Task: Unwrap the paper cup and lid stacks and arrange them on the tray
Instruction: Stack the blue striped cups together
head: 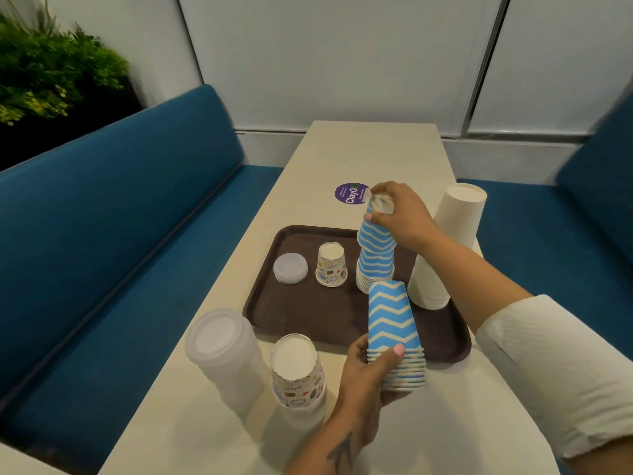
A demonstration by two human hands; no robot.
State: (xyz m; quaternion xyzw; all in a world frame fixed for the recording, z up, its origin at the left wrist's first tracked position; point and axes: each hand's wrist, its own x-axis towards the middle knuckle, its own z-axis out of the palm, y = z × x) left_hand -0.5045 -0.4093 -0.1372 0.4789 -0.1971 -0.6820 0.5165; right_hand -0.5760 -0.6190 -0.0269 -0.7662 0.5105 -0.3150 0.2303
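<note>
"ClayG" sticker [351, 193] beyond tray [301, 313]; left hand [370, 368] gripping chevron cup stack [394, 334], right hand [399, 214] clasping tray-standing chevron stack [375, 258]

Paper cups, plastic lids, matt tray

Chevron-printed paper cups [394, 317]; frosted translucent plastic lids [226, 354]; matt brown tray [308, 313]; smooth cream table [370, 156].

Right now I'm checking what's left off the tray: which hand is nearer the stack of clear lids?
Left. The left hand grips a blue zigzag cup stack just right of the clear lid stack; the right hand is farther back, atop the blue stack on the tray.
</note>
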